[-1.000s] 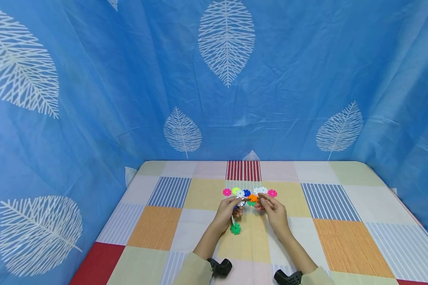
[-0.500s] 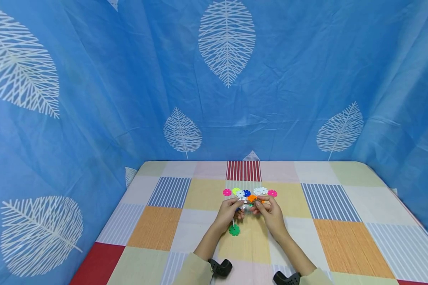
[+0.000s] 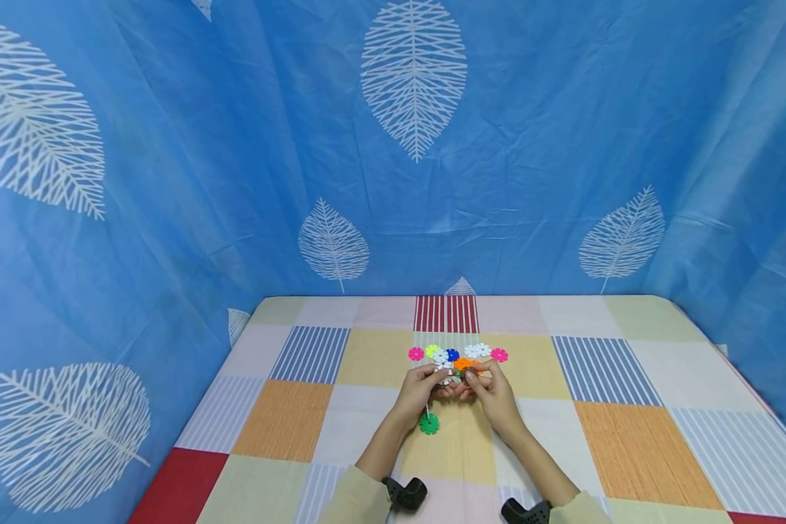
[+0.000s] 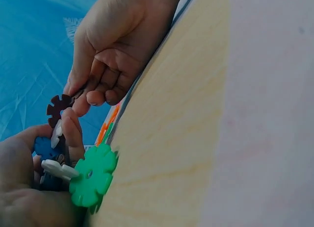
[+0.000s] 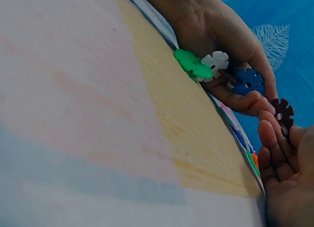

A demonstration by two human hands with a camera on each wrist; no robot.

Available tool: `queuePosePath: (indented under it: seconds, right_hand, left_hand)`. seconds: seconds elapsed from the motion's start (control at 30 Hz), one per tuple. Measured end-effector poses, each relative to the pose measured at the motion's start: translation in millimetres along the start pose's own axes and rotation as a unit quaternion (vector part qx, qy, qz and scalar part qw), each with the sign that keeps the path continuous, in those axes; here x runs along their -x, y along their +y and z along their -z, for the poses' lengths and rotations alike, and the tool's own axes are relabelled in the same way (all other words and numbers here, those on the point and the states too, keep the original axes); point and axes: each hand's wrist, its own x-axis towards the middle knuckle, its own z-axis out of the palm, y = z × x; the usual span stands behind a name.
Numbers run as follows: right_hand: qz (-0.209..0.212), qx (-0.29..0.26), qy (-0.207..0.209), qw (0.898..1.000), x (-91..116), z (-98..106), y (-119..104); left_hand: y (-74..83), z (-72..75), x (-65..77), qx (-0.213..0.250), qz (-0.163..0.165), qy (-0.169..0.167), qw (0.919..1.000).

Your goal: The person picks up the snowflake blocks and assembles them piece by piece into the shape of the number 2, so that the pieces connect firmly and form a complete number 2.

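Note:
My left hand (image 3: 418,393) grips a joined string of notched flower-shaped plastic discs. A green disc (image 4: 93,175) hangs at its lower end, linked to a white disc (image 4: 58,169); a blue disc (image 5: 248,82) sits among the fingers. At the upper end, by the left fingertips, a brown disc (image 4: 59,108) sticks out. My right hand (image 3: 495,397) pinches a second brown disc (image 5: 285,131) edge-on between thumb and fingers, right at the first one's rim. Its far side is hidden by the fingers. Both hands meet close over the table, fingertips nearly together.
Loose discs lie just beyond the hands: pink (image 3: 415,354), yellow (image 3: 432,351), blue (image 3: 453,355), orange (image 3: 461,364), several white (image 3: 483,350) and another pink disc (image 3: 500,355). A patchwork cloth (image 3: 622,444) covers the table; a blue leaf-print curtain (image 3: 530,145) hangs behind.
My right hand has moved left and slightly toward me, bringing its brown disc up to the string in the left hand. The hanging green disc has shifted slightly down and left.

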Motion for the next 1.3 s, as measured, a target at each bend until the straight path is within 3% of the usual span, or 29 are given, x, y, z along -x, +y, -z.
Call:
queuePosePath:
  seconds: [0.1, 0.2, 0.3, 0.4, 0.6, 0.7, 0.8, 0.93, 1.03, 1.1, 1.2, 1.3]
  right_hand:
    - [-0.007, 0.016, 0.008, 1.000, 0, 0, -1]
    - [-0.001, 0.045, 0.037, 0.998, 0, 0, -6]
    - [0.027, 0.055, 0.066, 0.996, 1, 0, -17]
    - [0.064, 0.054, 0.066, 0.994, 2, -1, -24]
    - [0.084, 0.117, 0.047, 0.988, 1, 3, -8]
    - [0.111, 0.216, 0.082, 0.967, 0, 7, -4]
    - [0.130, 0.340, 0.106, 0.925, -3, 12, 2]
    - [0.147, 0.457, 0.059, 0.875, -3, 14, 6]
    - [0.168, 0.496, 0.039, 0.851, -3, 15, 8]
    - [0.181, 0.495, 0.048, 0.849, -3, 15, 8]
    - [0.192, 0.478, 0.062, 0.855, -3, 16, 8]
    - [0.182, 0.485, 0.049, 0.854, -2, 17, 7]
  left_hand:
    - [-8.7, 1.6, -5.9, 0.000, 0.003, 0.008, 1.0000]
    - [-17.7, 3.5, -12.4, 0.031, 0.010, 0.012, 0.9994]
    - [-21.1, 4.4, -15.5, 0.058, 0.014, 0.012, 0.9981]
    - [-20.3, 6.7, -15.1, 0.043, 0.026, 0.006, 0.9987]
    - [-16.5, 8.8, -13.6, 0.008, 0.035, -0.054, 0.9979]
    - [-16.9, 7.7, -14.8, 0.001, 0.030, -0.052, 0.9982]
    - [-13.5, 6.4, -12.5, -0.001, 0.011, -0.038, 0.9992]
    - [-2.5, 2.5, -6.3, 0.004, 0.002, -0.023, 0.9997]
    - [1.0, 1.4, -4.1, 0.011, 0.010, -0.008, 0.9999]
    - [2.2, 1.2, -2.7, 0.014, 0.011, 0.001, 0.9998]
    - [2.1, 1.9, -1.6, 0.013, 0.015, 0.003, 0.9998]
    - [0.7, 2.9, -1.4, 0.005, 0.017, -0.004, 0.9998]
